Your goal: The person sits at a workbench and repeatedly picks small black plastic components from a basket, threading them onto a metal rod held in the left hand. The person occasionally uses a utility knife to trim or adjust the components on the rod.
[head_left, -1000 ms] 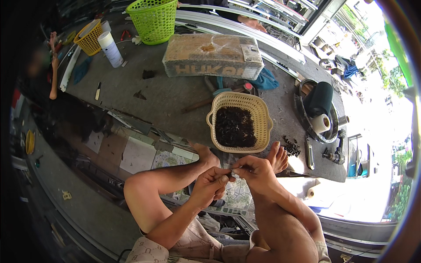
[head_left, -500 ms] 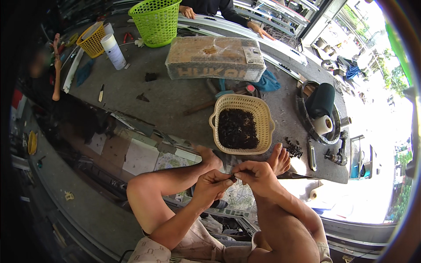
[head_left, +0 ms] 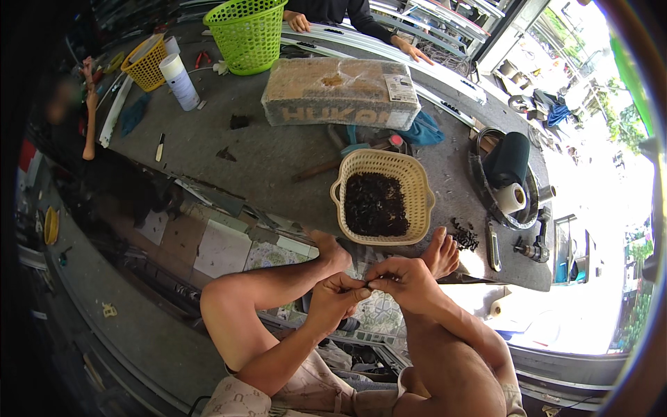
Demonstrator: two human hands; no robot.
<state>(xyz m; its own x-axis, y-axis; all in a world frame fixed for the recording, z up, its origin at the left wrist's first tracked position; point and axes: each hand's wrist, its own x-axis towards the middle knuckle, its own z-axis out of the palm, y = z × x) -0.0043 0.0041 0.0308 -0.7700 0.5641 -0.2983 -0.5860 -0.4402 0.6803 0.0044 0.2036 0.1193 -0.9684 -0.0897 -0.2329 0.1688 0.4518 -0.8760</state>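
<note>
My left hand (head_left: 333,300) and my right hand (head_left: 408,283) meet over my lap, fingertips pinched together. Between them is a small dark piece (head_left: 367,284), mostly hidden by the fingers, so its kind is unclear. Beyond my hands, a cream plastic basket (head_left: 422,186) stands on the grey table, holding many small black pieces (head_left: 375,203). A little heap of similar black pieces (head_left: 465,238) lies to the right of my foot.
Behind the basket lie a hammer (head_left: 318,170) and a wrapped cardboard box (head_left: 333,83). A green basket (head_left: 246,38) and a spray can (head_left: 179,83) stand farther left. At right are a utility knife (head_left: 494,247) and a drill (head_left: 535,247). Another person's hands (head_left: 413,52) rest on white profiles.
My fingers have shifted slightly around the small dark piece, and less of it shows. Across the table, the other person's hand has moved a little.
</note>
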